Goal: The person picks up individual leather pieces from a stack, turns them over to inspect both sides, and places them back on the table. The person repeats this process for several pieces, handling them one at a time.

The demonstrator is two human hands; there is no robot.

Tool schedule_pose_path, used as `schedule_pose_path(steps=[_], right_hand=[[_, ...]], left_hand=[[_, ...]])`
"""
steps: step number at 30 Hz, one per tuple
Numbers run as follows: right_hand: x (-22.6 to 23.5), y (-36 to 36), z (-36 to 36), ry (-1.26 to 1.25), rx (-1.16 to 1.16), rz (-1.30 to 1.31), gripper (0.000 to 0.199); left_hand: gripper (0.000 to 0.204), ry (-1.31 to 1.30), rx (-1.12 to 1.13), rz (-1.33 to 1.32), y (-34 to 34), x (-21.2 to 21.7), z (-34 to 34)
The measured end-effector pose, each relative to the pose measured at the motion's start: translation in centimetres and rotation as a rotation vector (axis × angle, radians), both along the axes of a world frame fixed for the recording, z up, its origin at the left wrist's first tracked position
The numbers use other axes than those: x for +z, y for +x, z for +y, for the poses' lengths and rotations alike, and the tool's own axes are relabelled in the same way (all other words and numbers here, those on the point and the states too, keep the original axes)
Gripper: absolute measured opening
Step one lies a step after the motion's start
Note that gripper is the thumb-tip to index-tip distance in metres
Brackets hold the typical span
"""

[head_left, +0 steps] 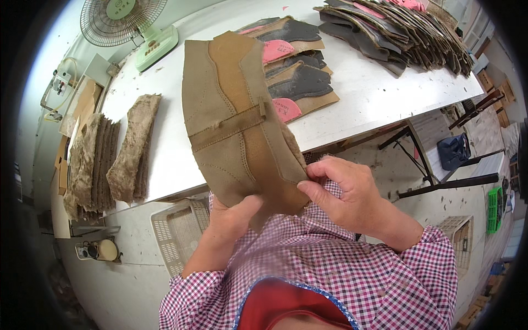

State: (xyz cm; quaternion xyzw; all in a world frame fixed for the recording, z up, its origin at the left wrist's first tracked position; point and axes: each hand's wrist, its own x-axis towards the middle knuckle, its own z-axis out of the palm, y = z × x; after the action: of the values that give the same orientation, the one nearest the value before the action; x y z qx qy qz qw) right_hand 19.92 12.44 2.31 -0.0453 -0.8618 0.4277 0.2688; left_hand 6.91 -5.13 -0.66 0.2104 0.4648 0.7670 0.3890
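A khaki and tan boot upper (pixel 236 110), stitched along its panels with a strap across its middle, is held up in front of me. Its far end overlaps the table in my view. My left hand (pixel 228 220) grips its lower left edge, thumb on the face and the other fingers hidden behind. At the lower right edge, my right hand (pixel 352 192) pinches it between thumb and fingers. A little fleece shows along that edge. Beyond the upper lie several dark grey and tan pieces (pixel 302 81) with pink patches (pixel 285 109).
Two piles of brown fleece pieces (pixel 91 165) (pixel 135 148) lie on the left of the white table (pixel 379 102). A pale green fan (pixel 157 47) stands behind. Stacked dark pieces (pixel 396 33) fill the far right. Below are a plastic basket (pixel 179 231) and a green crate (pixel 494 209).
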Motion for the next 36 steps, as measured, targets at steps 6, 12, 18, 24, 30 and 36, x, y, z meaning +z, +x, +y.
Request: schedule_pose_path(steps=[6,12,18,24,30,36], right_hand=[[-0.2,0.2,-0.6,-0.213,0.014,0.005,0.014],[-0.4,-1.2,-0.2,0.039,-0.051,0.180,0.013],[-0.2,-0.5,-0.4,-0.113,0.021,0.162,0.013],[0.2,-1.1,-0.7,-0.359,0.004,0.115,0.012],[-0.2,-0.4,-0.2,-0.445,0.060,0.102,0.013],[1.1,-0.5,-0.6,-0.577,0.040,0.085,0.010]], left_hand=[[0.042,-0.076,0.177,0.082,1.0,0.5,1.8],[0.039,-0.111,0.204,0.283,1.0,0.6,2.3],[0.039,-0.120,0.163,0.216,1.8,1.1,2.3],[0.041,-0.141,0.160,0.241,1.7,0.4,2.2],[0.041,-0.109,0.142,0.298,1.8,-0.2,2.6],[0.039,-0.165,0.066,0.292,2.1,-0.3,2.5]])
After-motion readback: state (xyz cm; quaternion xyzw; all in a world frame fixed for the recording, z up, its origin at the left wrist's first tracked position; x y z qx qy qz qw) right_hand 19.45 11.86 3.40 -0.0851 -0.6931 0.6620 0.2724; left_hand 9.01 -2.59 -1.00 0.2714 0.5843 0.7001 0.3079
